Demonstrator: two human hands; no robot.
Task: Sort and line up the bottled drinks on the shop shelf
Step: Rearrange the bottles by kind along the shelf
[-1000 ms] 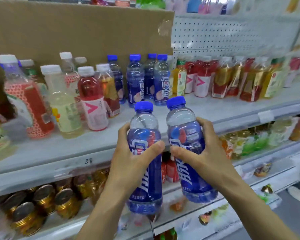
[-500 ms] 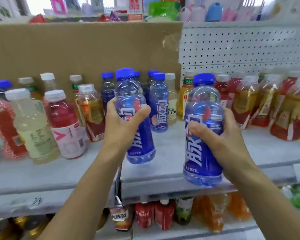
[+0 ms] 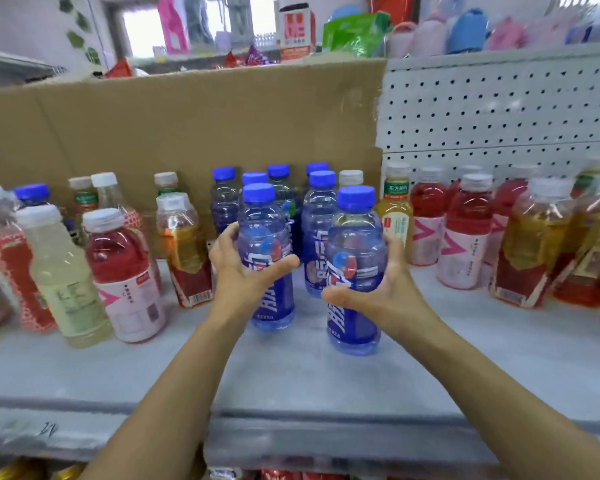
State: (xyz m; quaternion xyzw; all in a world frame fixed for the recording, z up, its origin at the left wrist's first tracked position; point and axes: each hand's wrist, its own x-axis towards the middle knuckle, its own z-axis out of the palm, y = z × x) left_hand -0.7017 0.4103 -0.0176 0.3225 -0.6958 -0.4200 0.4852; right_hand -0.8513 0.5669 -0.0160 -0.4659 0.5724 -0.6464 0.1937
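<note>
Left hand (image 3: 246,275) wraps one blue-capped bottle (image 3: 267,244), right hand (image 3: 388,292) wraps a second blue-capped bottle (image 3: 355,237), both upright on the grey shelf (image 3: 291,382). Five matching bottles (image 3: 321,216) crowd directly behind; cardboard (image 3: 187,126) backs them, red drinks (image 3: 468,230) flank right

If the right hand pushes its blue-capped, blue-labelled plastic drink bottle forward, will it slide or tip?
Likely heavy for its size: the blue-labelled plastic bottle looks full. Tall and narrow, it might tip if pushed high. The grey shelf looks smooth, so it probably slides.
</note>
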